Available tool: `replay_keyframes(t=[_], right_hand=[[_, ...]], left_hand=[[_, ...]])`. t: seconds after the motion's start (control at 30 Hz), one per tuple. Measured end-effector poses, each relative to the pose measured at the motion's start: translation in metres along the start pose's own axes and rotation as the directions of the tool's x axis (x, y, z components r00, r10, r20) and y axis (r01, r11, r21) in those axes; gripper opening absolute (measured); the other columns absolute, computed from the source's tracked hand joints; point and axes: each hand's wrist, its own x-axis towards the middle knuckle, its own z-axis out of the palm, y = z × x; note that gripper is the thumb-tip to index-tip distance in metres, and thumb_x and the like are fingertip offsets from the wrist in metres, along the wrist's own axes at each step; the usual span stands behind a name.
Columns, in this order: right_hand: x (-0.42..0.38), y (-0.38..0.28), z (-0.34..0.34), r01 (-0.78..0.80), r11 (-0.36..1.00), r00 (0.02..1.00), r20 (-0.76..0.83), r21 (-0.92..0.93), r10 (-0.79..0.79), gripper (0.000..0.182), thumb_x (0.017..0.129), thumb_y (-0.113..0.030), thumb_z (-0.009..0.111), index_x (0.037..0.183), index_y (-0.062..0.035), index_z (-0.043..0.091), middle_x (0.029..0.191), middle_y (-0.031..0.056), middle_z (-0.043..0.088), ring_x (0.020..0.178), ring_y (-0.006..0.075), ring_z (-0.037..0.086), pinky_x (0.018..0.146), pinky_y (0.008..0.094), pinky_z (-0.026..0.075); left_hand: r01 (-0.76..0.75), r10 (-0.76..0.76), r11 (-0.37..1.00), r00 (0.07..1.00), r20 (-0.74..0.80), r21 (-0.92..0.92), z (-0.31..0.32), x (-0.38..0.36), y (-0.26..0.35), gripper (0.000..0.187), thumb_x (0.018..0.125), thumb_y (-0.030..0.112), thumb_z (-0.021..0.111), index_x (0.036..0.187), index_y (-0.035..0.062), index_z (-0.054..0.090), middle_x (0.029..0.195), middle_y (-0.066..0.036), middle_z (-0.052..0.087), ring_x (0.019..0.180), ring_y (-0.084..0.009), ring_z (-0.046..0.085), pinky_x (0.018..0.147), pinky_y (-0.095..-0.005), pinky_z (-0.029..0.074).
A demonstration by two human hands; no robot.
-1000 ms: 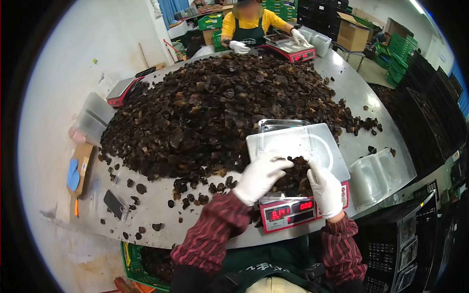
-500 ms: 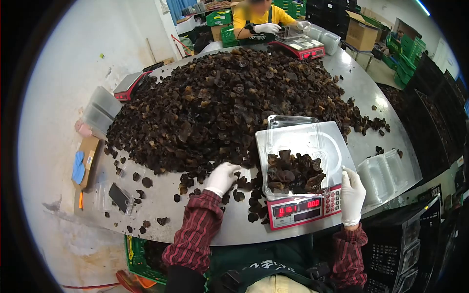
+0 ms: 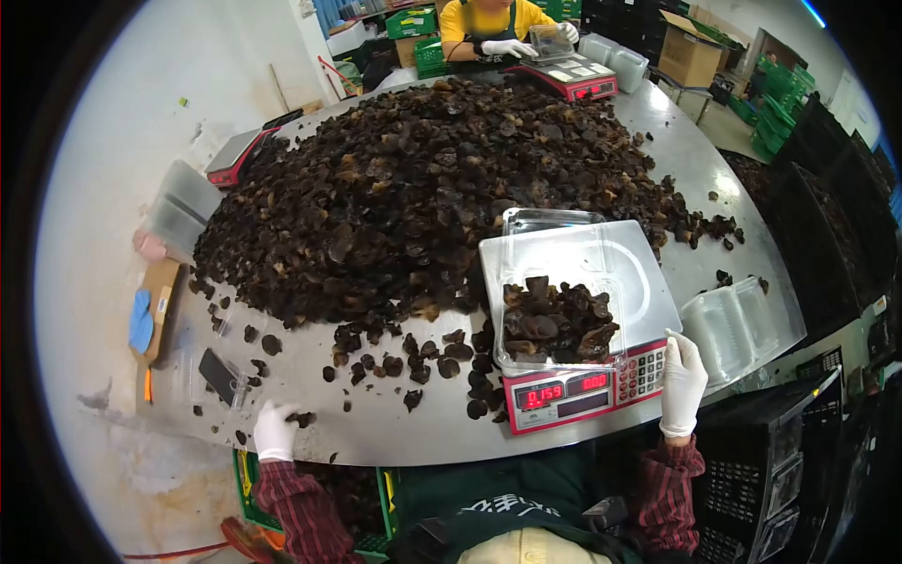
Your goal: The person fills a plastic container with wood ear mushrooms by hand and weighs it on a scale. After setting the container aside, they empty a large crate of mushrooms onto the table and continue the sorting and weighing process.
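Note:
My gloved left hand (image 3: 275, 431) is low over the table's near left edge, fingers bent downward. A dark wood ear mushroom piece (image 3: 302, 419) lies at its fingertips; whatever is under the fingers is hidden. Beside the right edge of the red digital scale (image 3: 564, 399), my gloved right hand (image 3: 684, 387) has its fingers drawn together, with nothing visible in them. On the scale's steel plate sits an open clear plastic box (image 3: 554, 249), its near half filled with wood ear mushrooms (image 3: 556, 321). The left display reads 0.159.
A large heap of wood ear mushrooms (image 3: 395, 197) covers the table's middle. Clear boxes (image 3: 738, 324) stand at right; a phone (image 3: 218, 376) lies at left. Below the edge is a green crate (image 3: 385, 498). Across the table a person (image 3: 498, 33) works at another scale (image 3: 568, 77).
My left hand has moved left and nearer, from the heap's edge to the table's near left edge. My right hand stays beside the scale. The reading fell from 0.161 to 0.159.

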Motion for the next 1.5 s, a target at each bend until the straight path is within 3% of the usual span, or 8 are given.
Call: replay_keyframes(t=[0.1,0.27,0.43,0.6,0.83,1.03,1.17,1.5], right_hand=[[-0.003,-0.011,0.002,-0.107,0.994,0.993,0.042,0.019,0.106,0.021,0.093,-0.01,0.056,0.107,0.0028,0.063,0.086,0.0025,0.064,0.073,0.0056,0.051,0.066,0.0216,0.045],[-0.009,-0.019,0.015,0.078,0.997,0.997,0.012,0.006,-0.078,0.019,0.094,-0.011,0.054,0.106,0.0008,0.064,0.07,-0.0066,0.052,0.052,-0.0012,0.037,0.044,0.017,0.031],[-0.014,-0.021,0.01,-0.033,0.999,0.995,0.09,0.007,0.032,0.019,0.094,-0.011,0.054,0.107,0.0011,0.063,0.074,-0.006,0.054,0.055,-0.001,0.037,0.048,0.0164,0.032],[-0.016,-0.024,0.004,-0.07,0.997,0.994,0.08,0.01,0.069,0.017,0.09,-0.006,0.058,0.103,0.0039,0.063,0.081,0.0058,0.063,0.072,0.0086,0.055,0.068,0.0241,0.047],[-0.018,-0.02,0.013,0.067,0.997,0.994,0.088,-0.048,-0.063,0.017,0.092,-0.008,0.056,0.105,0.0008,0.064,0.074,-0.0035,0.056,0.058,0.0002,0.043,0.05,0.0178,0.037],[-0.021,-0.021,0.019,0.105,0.993,0.991,0.084,-0.045,-0.101,0.017,0.092,-0.008,0.057,0.105,0.0003,0.064,0.069,-0.0033,0.054,0.054,0.0006,0.043,0.046,0.0184,0.036],[-0.022,-0.011,0.016,0.087,0.996,0.987,0.134,-0.006,-0.085,0.019,0.092,-0.009,0.058,0.107,0.0,0.064,0.071,-0.0011,0.057,0.052,0.0021,0.047,0.044,0.0185,0.039],[-0.022,-0.015,0.016,0.193,0.98,0.979,0.075,-0.054,-0.189,0.016,0.09,-0.011,0.06,0.1,0.0014,0.065,0.069,0.0,0.058,0.054,0.0033,0.049,0.045,0.0206,0.041]], left_hand=[[0.165,-0.167,0.983,0.986,-0.015,-0.077,0.005,-0.017,-0.005,0.036,0.065,0.003,0.071,0.1,0.0104,0.069,0.107,-0.014,0.062,0.096,-0.0307,0.06,0.084,-0.0357,0.049],[-0.229,0.215,0.821,0.973,-0.087,-0.523,0.021,0.009,0.13,0.035,0.074,0.003,0.066,0.109,0.0084,0.065,0.111,-0.012,0.062,0.102,-0.0289,0.059,0.089,-0.0344,0.048],[-0.594,0.587,0.733,0.799,-0.134,-0.332,0.061,0.049,0.228,0.056,0.068,0.006,0.069,0.122,0.0197,0.058,0.126,-0.013,0.052,0.113,-0.0311,0.049,0.094,-0.0385,0.042],[-0.568,0.609,0.657,0.787,-0.095,-0.495,0.109,0.08,0.221,0.029,0.066,0.002,0.07,0.094,0.0115,0.069,0.104,-0.011,0.061,0.098,-0.0312,0.056,0.086,-0.0381,0.047],[-0.103,0.318,0.309,0.948,0.001,-0.945,0.035,0.096,0.249,0.023,0.069,-0.007,0.067,0.089,0.0017,0.071,0.096,-0.007,0.063,0.09,-0.0168,0.06,0.078,-0.0271,0.049],[-0.663,0.662,0.169,0.625,-0.414,-0.729,-0.054,0.081,0.352,0.025,0.072,-0.003,0.067,0.094,0.0066,0.069,0.103,-0.009,0.063,0.096,-0.0244,0.061,0.084,-0.0302,0.049],[-0.807,0.891,0.231,0.4,-0.216,-0.543,-0.035,0.091,0.375,0.028,0.074,0.004,0.068,0.101,0.0105,0.069,0.116,-0.009,0.06,0.106,-0.0272,0.055,0.092,-0.0352,0.044],[-0.313,0.391,0.391,0.908,-0.151,-0.866,-0.006,0.149,0.344,0.023,0.086,0.007,0.061,0.107,0.0016,0.066,0.086,-0.006,0.067,0.077,-0.0105,0.061,0.07,-0.0248,0.048]])
